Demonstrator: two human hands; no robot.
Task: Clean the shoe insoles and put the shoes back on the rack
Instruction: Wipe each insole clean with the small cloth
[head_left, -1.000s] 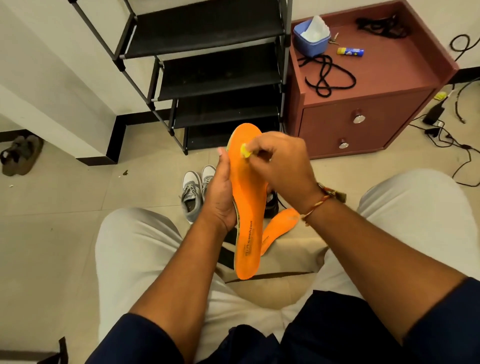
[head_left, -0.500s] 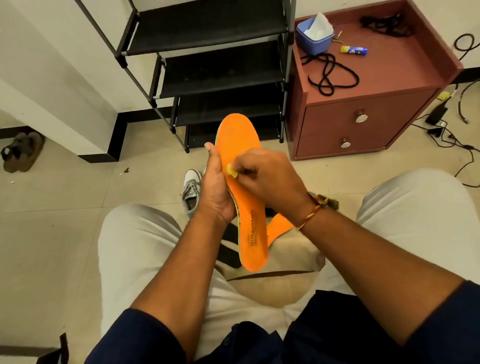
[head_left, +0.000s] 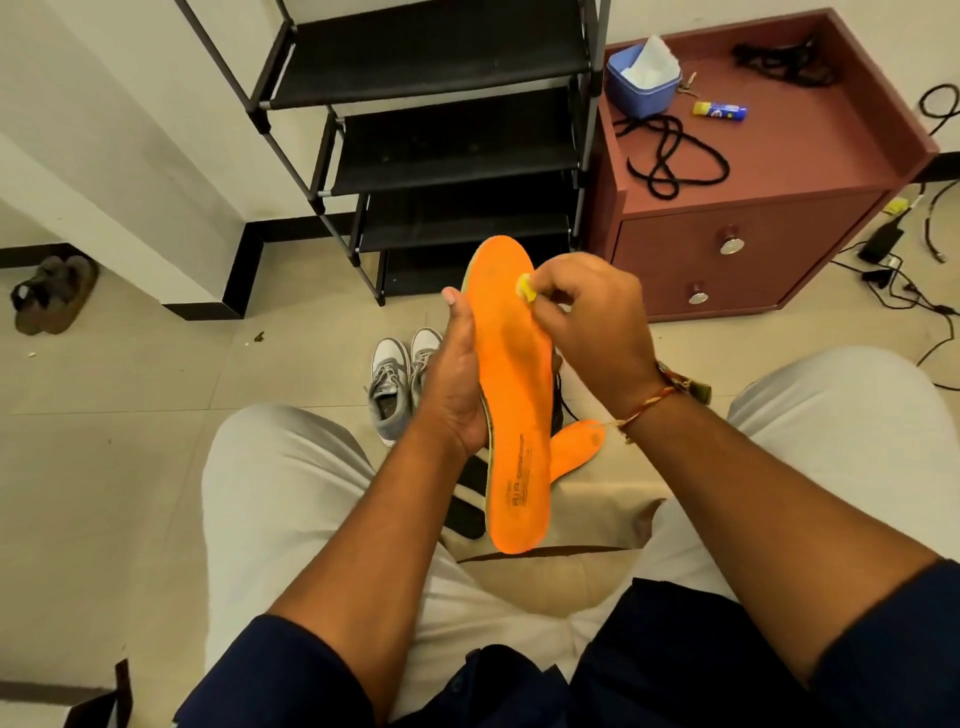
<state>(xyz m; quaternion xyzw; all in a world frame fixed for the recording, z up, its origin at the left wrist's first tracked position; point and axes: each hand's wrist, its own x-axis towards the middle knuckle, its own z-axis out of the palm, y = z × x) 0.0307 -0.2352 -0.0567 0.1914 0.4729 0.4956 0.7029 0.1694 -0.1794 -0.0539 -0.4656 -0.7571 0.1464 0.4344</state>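
two hands are working one orange insole (head_left: 511, 384). left hand (head_left: 452, 379) is gripping its edge; right hand (head_left: 587, 322) is pinching a yellow cloth (head_left: 527, 287) against its toe end.

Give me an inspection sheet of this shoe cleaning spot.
Surface: tiled floor, a few dirt specks near the wall.
Job's things: orange insole held up, toe end away from the person; second insole partly hidden below it; grey sneakers on the floor; shoe rack against the wall.
Clutter: brown sandals at left; blue tub, black cord and tube on the cabinet.
Hands: left hand grips the orange insole's edge; right hand pinches a yellow piece against its toe end.
Cables: black cables and an adapter on the floor right of the cabinet.
Surroundings: white walls, dark skirting.
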